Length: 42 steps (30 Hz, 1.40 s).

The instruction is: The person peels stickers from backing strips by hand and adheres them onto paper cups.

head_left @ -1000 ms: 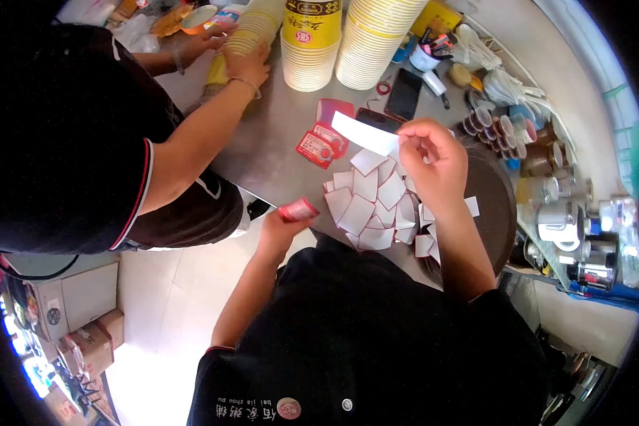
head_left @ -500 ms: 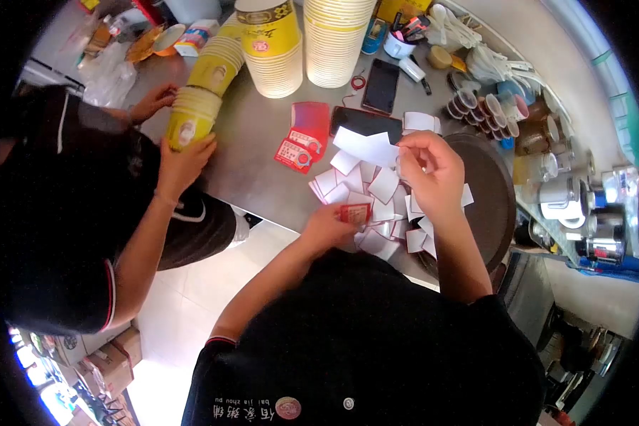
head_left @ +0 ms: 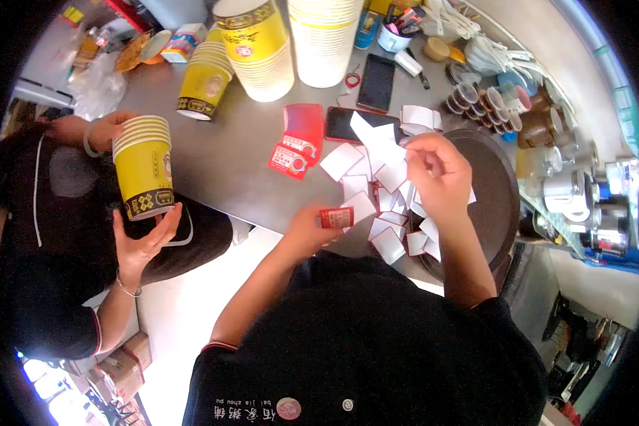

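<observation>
My left hand [head_left: 307,231] is closed around red printed cards [head_left: 336,218] at the table's front edge, with a white-backed card beside its fingertips. Higher and to the right, my right hand [head_left: 444,170] pinches white paper cards [head_left: 380,145] that fan out to its left. Beneath and between my hands lies a loose heap of white cards [head_left: 388,246], some showing red edges; part of it overlaps a round dark tray [head_left: 486,213]. Left of the heap, red cards [head_left: 289,162] lie face up beside a dark phone [head_left: 341,125].
At left, a co-worker holds a stack of yellow paper cups [head_left: 145,167] in both hands. Taller cup stacks [head_left: 324,42] stand at the back. A second phone [head_left: 376,84], a pen cup [head_left: 396,39] and small lidded sauce cups [head_left: 486,106] sit toward the right.
My left hand has drawn slightly left and down with the red cards. The white cards in my right hand have tilted. The co-worker has lifted a cup stack off to the left.
</observation>
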Each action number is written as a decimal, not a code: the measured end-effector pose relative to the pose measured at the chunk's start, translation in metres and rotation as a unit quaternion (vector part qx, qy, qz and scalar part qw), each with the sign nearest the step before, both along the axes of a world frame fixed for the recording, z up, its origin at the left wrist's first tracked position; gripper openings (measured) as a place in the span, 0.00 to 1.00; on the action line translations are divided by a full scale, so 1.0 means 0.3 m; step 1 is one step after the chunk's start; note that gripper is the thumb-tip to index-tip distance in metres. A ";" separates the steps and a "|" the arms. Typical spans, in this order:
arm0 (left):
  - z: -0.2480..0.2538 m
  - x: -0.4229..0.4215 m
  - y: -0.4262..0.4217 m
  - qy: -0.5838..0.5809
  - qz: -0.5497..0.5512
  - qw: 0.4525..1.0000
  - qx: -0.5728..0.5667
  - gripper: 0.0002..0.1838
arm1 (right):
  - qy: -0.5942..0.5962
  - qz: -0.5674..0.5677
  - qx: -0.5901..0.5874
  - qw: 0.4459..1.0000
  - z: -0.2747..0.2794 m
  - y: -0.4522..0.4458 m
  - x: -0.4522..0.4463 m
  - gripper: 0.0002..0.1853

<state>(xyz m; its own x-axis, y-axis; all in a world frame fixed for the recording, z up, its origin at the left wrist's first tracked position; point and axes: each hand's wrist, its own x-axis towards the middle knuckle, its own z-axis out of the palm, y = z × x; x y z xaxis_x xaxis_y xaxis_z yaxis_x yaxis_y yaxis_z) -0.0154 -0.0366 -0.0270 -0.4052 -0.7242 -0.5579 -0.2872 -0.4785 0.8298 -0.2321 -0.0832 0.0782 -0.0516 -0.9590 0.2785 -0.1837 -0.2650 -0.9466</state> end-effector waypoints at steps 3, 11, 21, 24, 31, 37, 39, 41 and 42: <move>0.023 0.055 0.069 0.125 0.091 0.984 0.089 0.13 | -0.063 0.078 0.030 0.995 0.027 0.008 0.091 0.06; -0.057 0.130 0.154 0.118 0.111 0.985 0.064 0.15 | -0.042 0.173 0.006 0.984 0.075 0.004 0.252 0.05; 0.037 0.015 0.046 0.362 0.160 0.911 0.115 0.18 | 0.030 0.168 0.004 0.985 0.108 0.029 0.279 0.06; -0.144 0.063 0.023 0.406 0.142 0.893 0.131 0.17 | 0.030 0.174 -0.002 0.984 0.121 0.044 0.281 0.07; 0.010 0.101 0.021 0.445 0.169 0.864 0.165 0.14 | 0.045 0.196 -0.072 0.977 0.151 0.061 0.324 0.07; 0.034 0.151 0.093 0.207 0.254 0.944 -0.017 0.14 | 0.109 0.250 -0.159 0.949 0.182 0.063 0.342 0.07; 0.084 0.149 0.113 0.177 0.255 0.949 -0.049 0.14 | 0.033 0.258 -0.126 0.957 0.159 0.072 0.343 0.14; 0.179 0.158 0.130 0.165 0.253 0.951 -0.071 0.14 | 0.051 0.206 -0.099 0.972 0.104 0.065 0.332 0.20; 0.227 0.164 0.138 0.160 0.252 0.951 -0.081 0.13 | 0.073 0.149 -0.070 0.984 0.076 0.063 0.330 0.25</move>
<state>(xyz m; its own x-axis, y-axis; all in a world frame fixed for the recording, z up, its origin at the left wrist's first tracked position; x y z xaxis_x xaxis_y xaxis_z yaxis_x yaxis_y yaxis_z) 0.0340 0.0049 0.0412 -0.1141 -0.9375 -0.3287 0.2250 -0.3467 0.9106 -0.1330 -0.0642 0.1011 0.2767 -0.8771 0.3926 -0.2091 -0.4537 -0.8663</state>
